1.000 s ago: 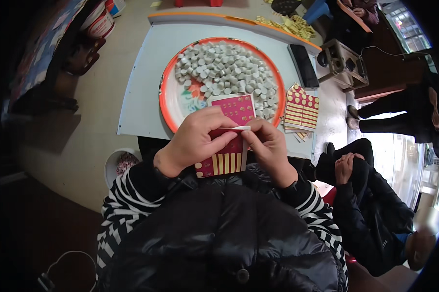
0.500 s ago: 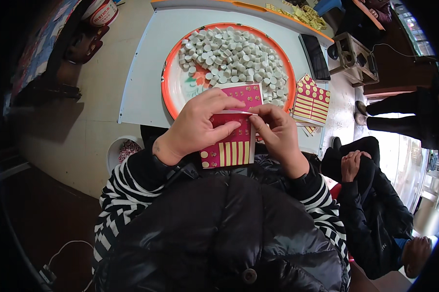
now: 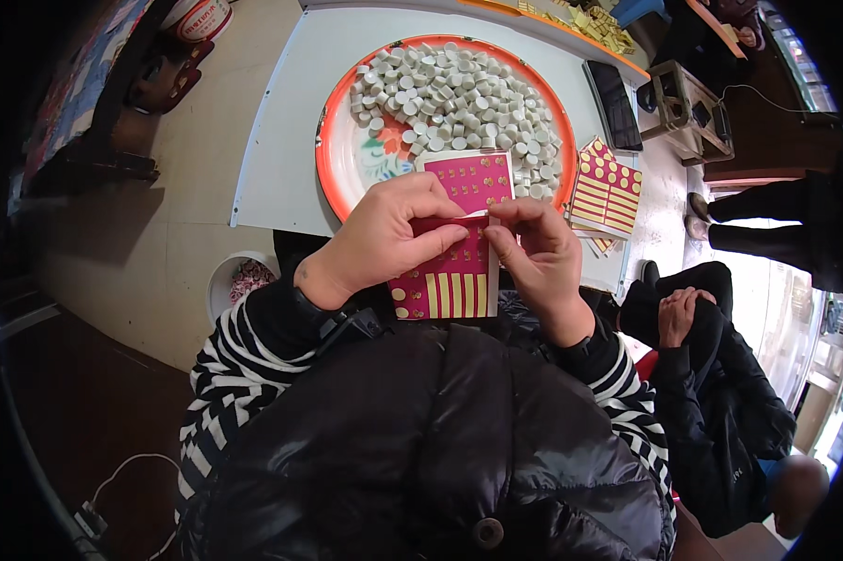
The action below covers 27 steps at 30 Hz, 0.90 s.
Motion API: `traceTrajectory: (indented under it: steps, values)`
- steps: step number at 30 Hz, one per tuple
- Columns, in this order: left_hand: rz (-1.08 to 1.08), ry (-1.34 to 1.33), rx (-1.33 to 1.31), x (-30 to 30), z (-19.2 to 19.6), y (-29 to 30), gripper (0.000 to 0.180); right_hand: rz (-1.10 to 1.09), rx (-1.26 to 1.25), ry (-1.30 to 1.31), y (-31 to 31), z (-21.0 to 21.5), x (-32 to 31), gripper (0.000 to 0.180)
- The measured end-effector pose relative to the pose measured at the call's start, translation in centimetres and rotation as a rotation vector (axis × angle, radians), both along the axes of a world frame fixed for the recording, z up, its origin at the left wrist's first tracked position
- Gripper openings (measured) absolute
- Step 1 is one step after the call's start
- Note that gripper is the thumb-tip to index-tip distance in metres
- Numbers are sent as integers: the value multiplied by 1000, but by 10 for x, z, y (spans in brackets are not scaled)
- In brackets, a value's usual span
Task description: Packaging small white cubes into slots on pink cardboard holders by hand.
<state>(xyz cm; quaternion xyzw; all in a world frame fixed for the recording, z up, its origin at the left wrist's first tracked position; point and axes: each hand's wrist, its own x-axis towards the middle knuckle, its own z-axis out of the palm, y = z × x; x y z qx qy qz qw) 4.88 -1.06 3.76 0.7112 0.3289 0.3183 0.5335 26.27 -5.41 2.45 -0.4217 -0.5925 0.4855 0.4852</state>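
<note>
Both hands are closed on the red card sheet point(image 3: 454, 252), which I hold up between my chest and the near edge of the white table point(image 3: 281, 140). From the biggest thing down: that table carries a round orange-rimmed tray point(image 3: 333, 159), heaped with small grey-white discs point(image 3: 459, 93). Right of the tray lies a stack of matching red and gold cards point(image 3: 608, 192), and beyond it a dark flat phone-like slab point(image 3: 616, 103). On the floor to my left stands a white tub point(image 3: 235, 285) with pinkish scraps in it. Another person in dark clothes sits at my right, hands clasped in the lap point(image 3: 678, 313).

My left hand point(image 3: 384, 243) wraps over the sheet from the left, thumb across its front at mid height. My right hand point(image 3: 538, 257) pinches the right edge near the fold line, fingertips pressed together on the card.

I judge the sheet to be thin printed card: very light, stiff enough to stand up past my fingers, yet ready to crease or bend under a hard squeeze. Edges and the fold are the sensible places to hold it, leaving the rows of gold dots uncovered. Its top edge overlaps the tray's near rim in this view; its striped lower part hangs just over my jacket.
</note>
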Motion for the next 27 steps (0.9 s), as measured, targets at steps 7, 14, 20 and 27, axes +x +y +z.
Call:
traceTrajectory:
  steps: [7,14,20,27]
  values:
    - [124,35,270,6,6,-4,28,-49,-138,164,2,4,-3,26]
    - [138,59,282,3,4,-5,27,91,-564,147,3,8,-1,16]
    - [141,14,213,6,5,-5,21,41,-343,77,-1,-1,-4,15]
    - [128,-49,71,7,7,-6,14,24,-105,-54,1,-1,-3,11]
